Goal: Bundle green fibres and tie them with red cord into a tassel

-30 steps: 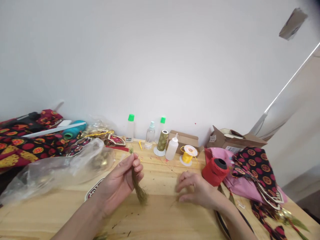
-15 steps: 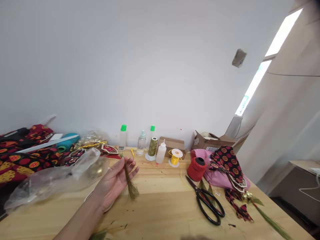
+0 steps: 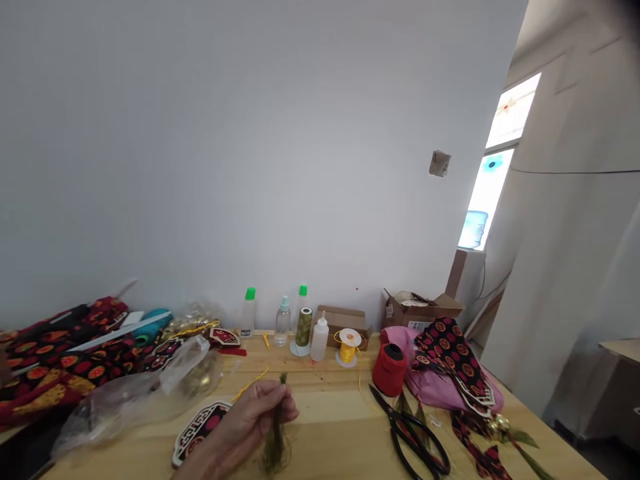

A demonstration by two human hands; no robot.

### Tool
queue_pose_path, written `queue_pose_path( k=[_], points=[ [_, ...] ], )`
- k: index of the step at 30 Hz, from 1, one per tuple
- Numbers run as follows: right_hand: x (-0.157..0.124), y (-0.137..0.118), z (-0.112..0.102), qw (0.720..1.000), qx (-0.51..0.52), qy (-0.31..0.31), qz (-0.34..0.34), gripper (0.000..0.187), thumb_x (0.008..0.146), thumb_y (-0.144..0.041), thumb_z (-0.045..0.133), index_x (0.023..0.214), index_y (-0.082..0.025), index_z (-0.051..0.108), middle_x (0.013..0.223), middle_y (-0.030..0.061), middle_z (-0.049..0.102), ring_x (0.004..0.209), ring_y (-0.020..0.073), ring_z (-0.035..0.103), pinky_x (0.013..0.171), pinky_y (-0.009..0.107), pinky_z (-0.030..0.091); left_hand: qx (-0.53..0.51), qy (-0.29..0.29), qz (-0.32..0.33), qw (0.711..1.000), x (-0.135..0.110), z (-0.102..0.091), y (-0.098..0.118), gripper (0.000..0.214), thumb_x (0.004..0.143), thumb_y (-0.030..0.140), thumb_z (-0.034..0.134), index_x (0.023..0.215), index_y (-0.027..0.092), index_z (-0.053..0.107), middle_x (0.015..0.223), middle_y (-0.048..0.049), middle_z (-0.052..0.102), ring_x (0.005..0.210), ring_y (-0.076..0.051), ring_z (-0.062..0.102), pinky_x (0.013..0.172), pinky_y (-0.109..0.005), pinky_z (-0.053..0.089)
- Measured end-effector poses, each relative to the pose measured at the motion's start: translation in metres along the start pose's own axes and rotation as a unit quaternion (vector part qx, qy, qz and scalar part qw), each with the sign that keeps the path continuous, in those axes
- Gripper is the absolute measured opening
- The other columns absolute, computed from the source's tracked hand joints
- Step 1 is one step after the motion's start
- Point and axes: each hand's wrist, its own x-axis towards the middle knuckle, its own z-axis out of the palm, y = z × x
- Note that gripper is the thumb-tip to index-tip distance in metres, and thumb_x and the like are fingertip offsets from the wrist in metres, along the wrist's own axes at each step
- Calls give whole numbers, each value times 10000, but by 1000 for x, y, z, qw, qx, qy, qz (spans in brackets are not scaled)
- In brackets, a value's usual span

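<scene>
My left hand (image 3: 267, 408) reaches in from the lower left and pinches a bundle of olive-green threads (image 3: 275, 445) between thumb and fingers. A short tuft pokes up above the fingertips, and the loose strands hang below toward the tabletop. Partly behind my wrist lies a flat decorated piece (image 3: 199, 430) with a white border and dark patterned cloth, and a yellow cord (image 3: 253, 385) runs from it. My right hand is out of view. Black-handled scissors (image 3: 413, 433) rest on the table to the right.
Along the wall stand a green-capped bottle (image 3: 249, 317), a white squeeze bottle (image 3: 320, 339), an olive thread spool (image 3: 304, 328) and a yellow cord spool (image 3: 348, 350). A red thread cone (image 3: 390, 372) and pink cloth (image 3: 425, 390) sit right. Patterned fabric (image 3: 75, 357) and a plastic bag (image 3: 125, 407) fill the left.
My left hand has turned from palm-up with open fingers to a closer pinch, and now appears lower and to the right with the threads. The camera view has tilted up.
</scene>
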Motion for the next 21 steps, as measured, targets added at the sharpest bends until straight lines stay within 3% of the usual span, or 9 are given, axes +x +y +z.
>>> queue_pose_path(
  k=[2, 5, 8, 12, 17, 21],
  points=[
    [-4, -7, -2, 1000, 21, -12, -17, 136, 788, -361, 479, 826, -307, 599, 799, 24, 610, 715, 166, 561, 557, 267, 464, 23, -14, -6, 1000, -1, 3, -2, 131, 686, 163, 607, 579, 96, 638, 496, -36, 630, 483, -99, 558, 612, -238, 441],
    [8, -25, 6, 997, 51, -33, -39, 247, 767, -404, 467, 778, -249, 659, 596, 27, 583, 563, 160, 543, 503, 263, 431, 46, -21, -13, 999, -3, 6, -3, 134, 681, 186, 611, 581, 102, 641, 444, -18, 605, 430, -89, 524, 644, -273, 425],
    [34, -47, 25, 990, 127, -56, -4, 318, 763, -399, 463, 816, -169, 677, 649, 57, 601, 637, 172, 542, 571, 273, 428, 88, -29, -20, 995, -3, 6, -3, 169, 658, 226, 630, 546, 100, 647, 439, -27, 602, 439, -96, 511, 622, -265, 403],
    [59, -57, 43, 966, 223, -129, 5, 330, 702, -457, 529, 712, -173, 697, 621, 37, 591, 609, 155, 516, 568, 265, 410, 147, -69, -25, 986, 3, -1, -8, 320, 587, 374, 658, 439, 91, 640, 398, -43, 562, 438, -105, 476, 518, -230, 346],
    [61, -49, 38, 917, 324, -230, 16, 288, 659, -439, 595, 793, -203, 691, 706, 26, 603, 682, 150, 520, 644, 268, 391, 130, -115, -73, 982, 10, -10, -13, 376, 548, 431, 657, 369, 103, 618, 332, -23, 495, 363, -100, 436, 464, -240, 311],
    [61, -50, 32, 886, 365, -280, 64, 336, 583, -407, 671, 857, -213, 677, 720, 8, 593, 669, 135, 506, 635, 247, 381, 134, -142, -88, 977, 8, -10, -11, 357, 530, 418, 670, 358, 110, 612, 318, -18, 499, 322, -86, 410, 499, -263, 354]
  ],
)
